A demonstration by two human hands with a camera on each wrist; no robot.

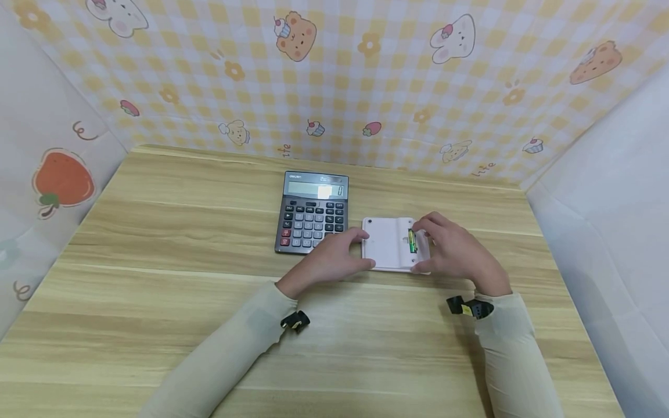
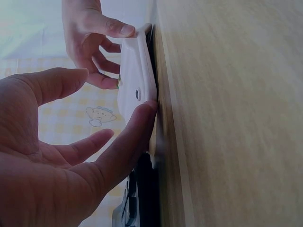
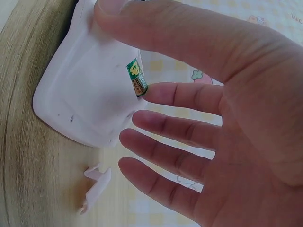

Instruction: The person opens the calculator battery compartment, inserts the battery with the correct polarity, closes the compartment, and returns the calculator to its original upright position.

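Observation:
A flat pale pink device (image 1: pixel 384 244) lies on the table with its battery compartment uncovered. In the compartment sits a green battery (image 1: pixel 412 241). My right hand (image 1: pixel 455 247) has its index fingertip against the battery's end and its thumb at the device's near edge; the other fingers stay off it, as the right wrist view shows. My left hand (image 1: pixel 337 255) rests its thumb on the near left corner, while its index finger (image 2: pixel 61 85) is raised clear of the surface. A small pink battery cover (image 3: pixel 98 189) lies on the table beyond the device, hidden in the head view.
To the left of the pink device lies a dark grey calculator (image 1: pixel 313 212), keys up, its display showing 0. Part of its lower right is covered by my left hand. A yellow checked cloth (image 1: pixel 334 75) hangs behind the wooden table (image 1: pixel 183 232), with white cloth at both sides.

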